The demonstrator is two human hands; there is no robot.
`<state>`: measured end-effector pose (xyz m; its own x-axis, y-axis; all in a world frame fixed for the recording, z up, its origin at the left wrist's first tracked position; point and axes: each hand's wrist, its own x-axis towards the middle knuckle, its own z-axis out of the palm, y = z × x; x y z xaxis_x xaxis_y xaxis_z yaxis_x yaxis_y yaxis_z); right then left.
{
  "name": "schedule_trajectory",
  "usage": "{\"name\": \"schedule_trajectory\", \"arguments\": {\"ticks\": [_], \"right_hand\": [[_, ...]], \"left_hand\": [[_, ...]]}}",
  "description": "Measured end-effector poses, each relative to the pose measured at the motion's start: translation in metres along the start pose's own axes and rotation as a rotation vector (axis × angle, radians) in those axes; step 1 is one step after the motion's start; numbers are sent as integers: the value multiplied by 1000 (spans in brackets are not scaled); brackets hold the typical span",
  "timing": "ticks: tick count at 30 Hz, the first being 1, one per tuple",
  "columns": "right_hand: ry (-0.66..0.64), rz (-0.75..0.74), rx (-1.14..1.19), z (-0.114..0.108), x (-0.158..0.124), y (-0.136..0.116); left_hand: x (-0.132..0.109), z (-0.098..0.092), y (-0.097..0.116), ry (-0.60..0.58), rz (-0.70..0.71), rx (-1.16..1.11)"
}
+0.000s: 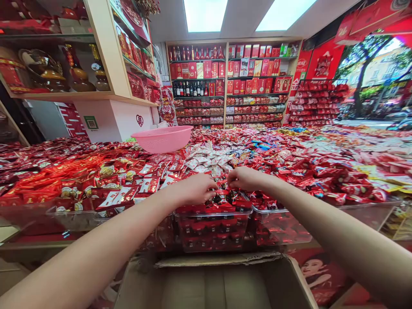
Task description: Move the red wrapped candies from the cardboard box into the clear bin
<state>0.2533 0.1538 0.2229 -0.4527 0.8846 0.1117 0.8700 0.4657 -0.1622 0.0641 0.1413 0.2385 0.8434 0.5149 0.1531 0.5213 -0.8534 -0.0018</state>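
Note:
A clear plastic bin [213,231] holds dark red wrapped candies [222,198] with a neat stack showing through its front. Over its left part, my left hand [198,189] reaches down with curled fingers among the packets. My right hand [242,177] comes in from the other side, fingers bent and pressed together at the back right of the same bin. Both hands touch the candies, and what the fingertips grip is hidden. White packets [210,158] lie just behind the hands.
An open cardboard box [212,260] stands below the counter front. A pink plastic basket [162,139] sits on the candy piles at the back left. Another clear bin [282,227] adjoins on the right. Shelves of bottles and boxes [227,83] line the back wall.

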Motion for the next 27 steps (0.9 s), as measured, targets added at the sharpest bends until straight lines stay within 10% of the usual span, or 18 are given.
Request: {"name": "schedule_trajectory", "arguments": {"ticks": [4,7,11,16,27], "right_hand": [[256,12,142,-14,-40,-20],[37,-57,404,6,-94,-44],[-604,-66,553,110,-143,-66],[-616,212,391,241,-155,-76],[-595,184,518,271,-185,-96]], "left_hand": [[-37,-19,24,137,-16,-49],[-88,3,59,51,-84,-250],[-153,106,87,-409,-196,-591],[-190,213,97,-576,-549,-388],[-199,231,113,-405,-485,-455]]}}
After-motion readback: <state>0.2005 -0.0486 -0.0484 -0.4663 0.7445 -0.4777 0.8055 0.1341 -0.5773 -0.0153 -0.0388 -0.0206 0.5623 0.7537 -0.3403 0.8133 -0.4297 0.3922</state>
